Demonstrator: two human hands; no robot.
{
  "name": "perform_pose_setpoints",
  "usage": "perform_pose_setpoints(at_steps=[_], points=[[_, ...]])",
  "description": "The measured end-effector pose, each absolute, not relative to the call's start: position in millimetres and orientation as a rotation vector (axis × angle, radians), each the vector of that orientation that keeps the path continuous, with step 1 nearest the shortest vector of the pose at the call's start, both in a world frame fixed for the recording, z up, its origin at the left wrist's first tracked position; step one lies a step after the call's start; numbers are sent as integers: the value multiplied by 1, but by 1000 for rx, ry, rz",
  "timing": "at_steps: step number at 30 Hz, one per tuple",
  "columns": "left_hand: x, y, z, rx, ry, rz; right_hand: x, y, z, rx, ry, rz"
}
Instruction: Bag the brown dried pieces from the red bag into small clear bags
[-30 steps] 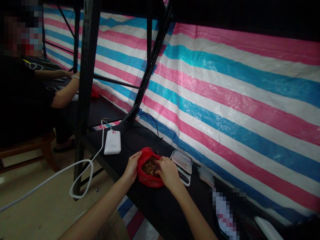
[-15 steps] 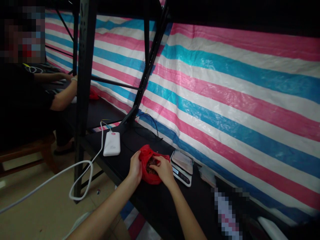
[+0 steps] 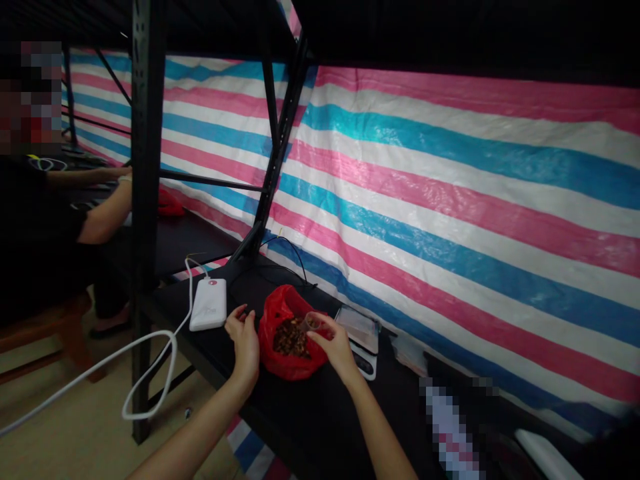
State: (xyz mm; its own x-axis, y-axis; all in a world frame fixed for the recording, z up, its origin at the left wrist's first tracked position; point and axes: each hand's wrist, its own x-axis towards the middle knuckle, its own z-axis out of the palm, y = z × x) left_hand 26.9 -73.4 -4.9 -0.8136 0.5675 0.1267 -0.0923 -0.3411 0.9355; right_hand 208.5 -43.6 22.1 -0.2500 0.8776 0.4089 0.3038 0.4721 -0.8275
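A red plastic bag [image 3: 285, 307] stands on the black shelf with its mouth wide, showing small brown pieces [image 3: 290, 341] inside, perhaps dried herbs or tea; I cannot tell which. My right hand [image 3: 334, 347] pinches a small clear cup [image 3: 313, 321] by its rim, over the bag's right side. To the left of the bag, my left hand [image 3: 244, 341] is off the plastic, fingers apart and holding nothing. Just beyond my right hand lies a small white digital scale [image 3: 369, 367] with a clear tray [image 3: 359, 328] on it.
A white power bank [image 3: 209, 305] with a white cable [image 3: 173, 340] lies left of my left hand. Black shelf posts [image 3: 146, 200] rise at the left. Striped sheeting [image 3: 425, 200] hangs behind. A co-worker [image 3: 40, 220] sits at the far left. A clear packet [image 3: 410, 353] lies right of the scale.
My left hand has let go of the bag and moved left. The bag's mouth is wider, and the clear cup now shows in my right hand, raised from the pieces.
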Motion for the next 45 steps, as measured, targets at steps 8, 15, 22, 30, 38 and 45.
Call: perform_pose_setpoints(at_steps=[8, 15, 22, 30, 38, 45], points=[[117, -105, 36, 2180, 1018, 1761, 306, -22, 30, -1101, -1320, 453], [225, 1, 23, 2329, 906, 1092, 359, -20, 8, -1246, -1080, 194], [218, 43, 12, 2562, 1155, 714, 370, -18, 0, -1326, -962, 162], [210, 39, 14, 2426, 928, 1136, 367, -23, 9, -1362, -1172, 12], [215, 29, 26, 2070, 696, 1268, 359, -22, 12, -1316, -944, 280], [220, 27, 27, 1903, 559, 1262, 350, -23, 20, -1154, -964, 387]])
